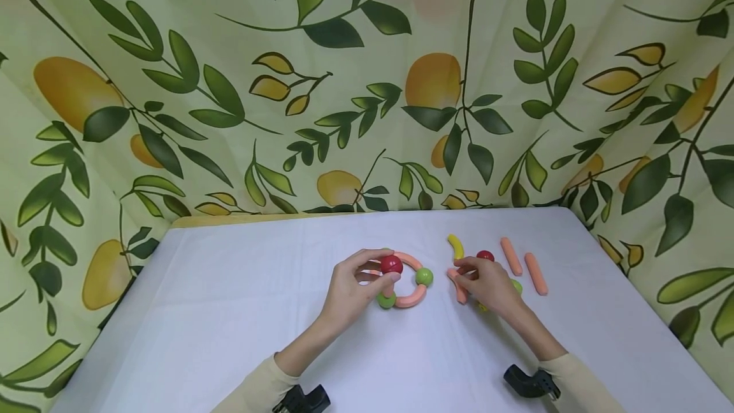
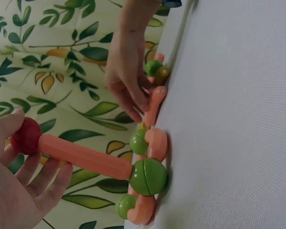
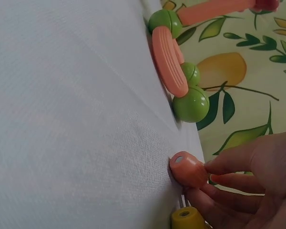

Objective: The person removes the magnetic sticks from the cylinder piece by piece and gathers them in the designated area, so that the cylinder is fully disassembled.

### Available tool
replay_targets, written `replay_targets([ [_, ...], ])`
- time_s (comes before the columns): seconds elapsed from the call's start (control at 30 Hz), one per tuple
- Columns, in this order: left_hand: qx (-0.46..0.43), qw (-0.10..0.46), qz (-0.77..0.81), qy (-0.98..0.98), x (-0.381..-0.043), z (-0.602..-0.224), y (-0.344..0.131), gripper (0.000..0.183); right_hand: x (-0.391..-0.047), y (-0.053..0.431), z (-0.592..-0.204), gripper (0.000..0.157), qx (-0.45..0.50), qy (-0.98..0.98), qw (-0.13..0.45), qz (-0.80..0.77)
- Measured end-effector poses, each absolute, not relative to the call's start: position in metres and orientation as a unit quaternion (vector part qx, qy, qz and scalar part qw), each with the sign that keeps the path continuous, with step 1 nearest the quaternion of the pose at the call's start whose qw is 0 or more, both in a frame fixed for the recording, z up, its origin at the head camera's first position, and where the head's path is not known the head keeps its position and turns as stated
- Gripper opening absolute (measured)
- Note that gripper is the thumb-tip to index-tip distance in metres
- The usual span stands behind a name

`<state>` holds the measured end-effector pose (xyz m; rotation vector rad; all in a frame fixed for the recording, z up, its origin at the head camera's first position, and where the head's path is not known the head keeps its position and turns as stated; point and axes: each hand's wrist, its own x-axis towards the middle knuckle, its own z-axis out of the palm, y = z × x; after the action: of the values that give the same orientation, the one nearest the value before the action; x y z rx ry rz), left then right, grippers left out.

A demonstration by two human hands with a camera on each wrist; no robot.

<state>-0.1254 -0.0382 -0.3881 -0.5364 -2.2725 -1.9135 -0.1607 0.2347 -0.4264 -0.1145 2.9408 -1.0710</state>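
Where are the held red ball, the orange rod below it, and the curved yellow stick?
Red ball (image 1: pixel 392 264): head view, front surface.
Orange rod (image 2: pixel 87 157): left wrist view, mid-length.
Curved yellow stick (image 1: pixel 455 246): head view, middle.

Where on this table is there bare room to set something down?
Free: the white table left of the left hand, and between the forearms. Crowded: around the right hand, from the pink-green ring to straight pink rods.

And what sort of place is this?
Probably an indoor play or filming corner: a white-covered table, a leaf-patterned curtain hung behind it, and colourful toy-like pieces on top.
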Motion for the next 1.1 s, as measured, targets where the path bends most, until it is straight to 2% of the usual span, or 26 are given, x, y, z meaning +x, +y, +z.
replay_targets([
  [0.4, -0.173, 0.057, -0.625, -0.759, -0.127, -0.389, -0.040, 0.036, -0.156, 0.235, -0.421, 0.033, -0.028, 0.949, 0.005, -0.315],
  [0.57, -0.189, 0.063, -0.616, -0.763, -0.128, -0.389, -0.042, 0.036, -0.153, 0.234, -0.413, 0.031, -0.037, 0.951, -0.012, -0.307],
  [0.77, -0.203, 0.073, -0.602, -0.768, -0.128, -0.393, -0.046, 0.043, -0.150, 0.230, -0.408, 0.030, -0.084, 0.942, -0.044, -0.321],
  [1.1, -0.235, 0.044, -0.604, -0.760, -0.129, -0.403, -0.054, 0.055, -0.137, 0.215, -0.393, 0.029, -0.127, 0.923, -0.061, -0.357],
])
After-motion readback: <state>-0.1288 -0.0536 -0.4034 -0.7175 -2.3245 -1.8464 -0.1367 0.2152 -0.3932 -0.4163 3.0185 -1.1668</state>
